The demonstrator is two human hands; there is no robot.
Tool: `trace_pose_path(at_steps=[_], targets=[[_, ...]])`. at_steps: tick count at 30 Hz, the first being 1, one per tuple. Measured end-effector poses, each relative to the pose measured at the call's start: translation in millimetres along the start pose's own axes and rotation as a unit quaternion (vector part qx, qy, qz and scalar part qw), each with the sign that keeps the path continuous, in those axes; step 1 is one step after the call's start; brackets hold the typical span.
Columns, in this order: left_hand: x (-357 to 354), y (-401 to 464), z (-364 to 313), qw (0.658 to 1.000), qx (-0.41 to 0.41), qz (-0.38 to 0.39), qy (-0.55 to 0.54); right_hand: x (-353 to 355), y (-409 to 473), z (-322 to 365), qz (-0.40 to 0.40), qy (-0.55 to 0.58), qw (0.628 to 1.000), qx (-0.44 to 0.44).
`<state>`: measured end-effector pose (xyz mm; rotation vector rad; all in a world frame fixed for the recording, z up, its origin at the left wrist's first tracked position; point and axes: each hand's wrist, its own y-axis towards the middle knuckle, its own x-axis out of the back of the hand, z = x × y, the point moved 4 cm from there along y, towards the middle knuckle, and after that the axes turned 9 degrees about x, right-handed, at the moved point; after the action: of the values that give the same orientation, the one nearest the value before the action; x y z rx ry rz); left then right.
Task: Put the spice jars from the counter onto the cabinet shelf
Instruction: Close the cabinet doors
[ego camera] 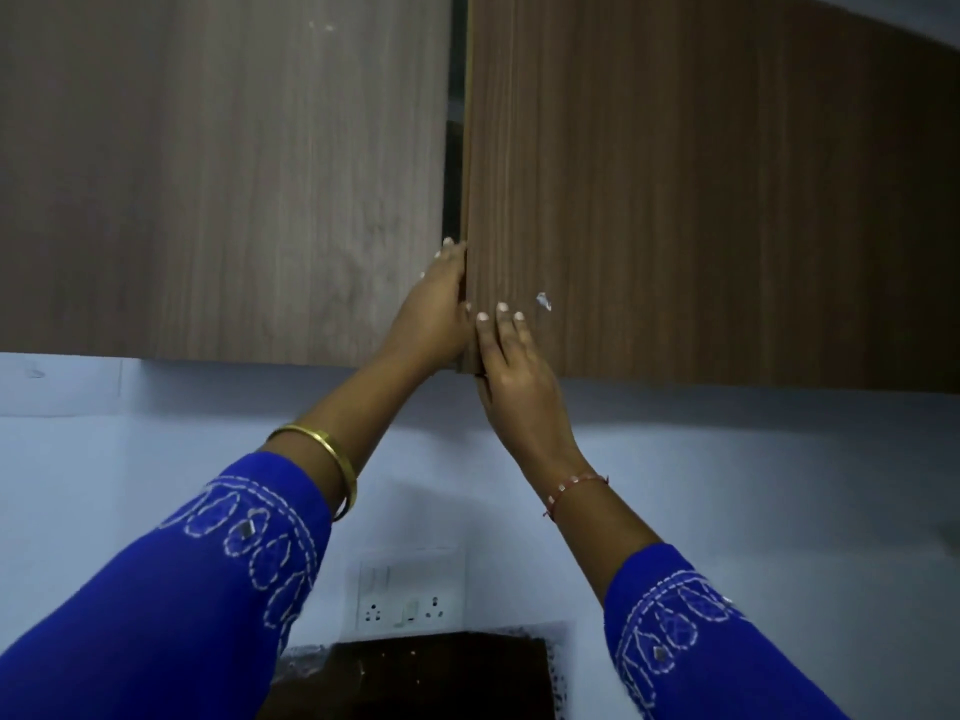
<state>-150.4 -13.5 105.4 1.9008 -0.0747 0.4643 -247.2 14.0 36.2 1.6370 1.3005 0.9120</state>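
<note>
No spice jars are in view, and the shelf is hidden behind the wooden cabinet doors. The right cabinet door (701, 189) stands slightly ajar, with a dark gap (453, 148) between it and the left cabinet door (223, 174). My left hand (434, 309) grips the right door's left edge near its lower corner, fingers curled behind the edge. Beside it, my right hand (511, 356) lies on the door's front with its fingers straight.
Below the cabinets is a pale wall with a white switch and socket plate (410, 589). A dark brown surface (441, 672) shows at the bottom centre. A small chip or scrap (543, 300) marks the right door's front.
</note>
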Motion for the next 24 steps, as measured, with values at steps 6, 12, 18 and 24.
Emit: trace_pose_path(at_steps=[6, 12, 18, 24], targets=[[-9, -12, 56, 0.986, 0.013, 0.016, 0.165, -26, 0, -13, 0.062, 0.019, 0.998, 0.001], [-27, -13, 82, 0.976, 0.004, 0.007, 0.216, -44, -3, -12, 0.042, 0.024, 0.999, 0.008], [-40, -13, 99, 0.974, -0.031, -0.034, 0.223, -64, -4, -13, 0.020, 0.022, 1.000, 0.008], [-47, -13, 108, 0.959, -0.060, -0.061, 0.271, -79, -6, -12, -0.006, 0.008, 1.000, 0.005]])
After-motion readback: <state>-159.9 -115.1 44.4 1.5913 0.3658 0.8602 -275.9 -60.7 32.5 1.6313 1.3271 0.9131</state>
